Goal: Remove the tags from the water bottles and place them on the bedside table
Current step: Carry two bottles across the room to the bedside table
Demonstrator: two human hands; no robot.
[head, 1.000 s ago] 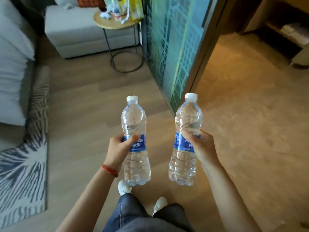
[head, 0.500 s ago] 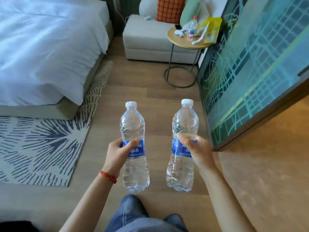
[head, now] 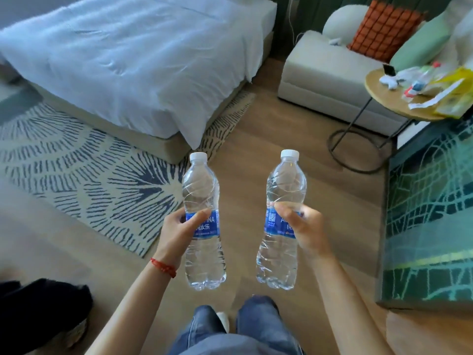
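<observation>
I hold two clear water bottles upright in front of me, each with a white cap and a blue label band. My left hand [head: 176,228] grips the left bottle [head: 202,190] around its blue label [head: 211,224]. My right hand [head: 304,226] grips the right bottle [head: 285,185] at its blue label [head: 272,221], fingers wrapped across the front. Both bottles look full. No bedside table is in view.
A bed with a white duvet [head: 133,55] fills the upper left, on a patterned rug [head: 89,170]. A grey sofa [head: 330,78] with cushions stands at the back. A round wooden side table [head: 384,98] carries wrappers at right. A teal patterned panel [head: 430,213] runs along the right.
My view has swung left: the bed and rug have come into sight and the right-hand carpeted area has left the frame. Both hands keep the same grip on the bottles.
</observation>
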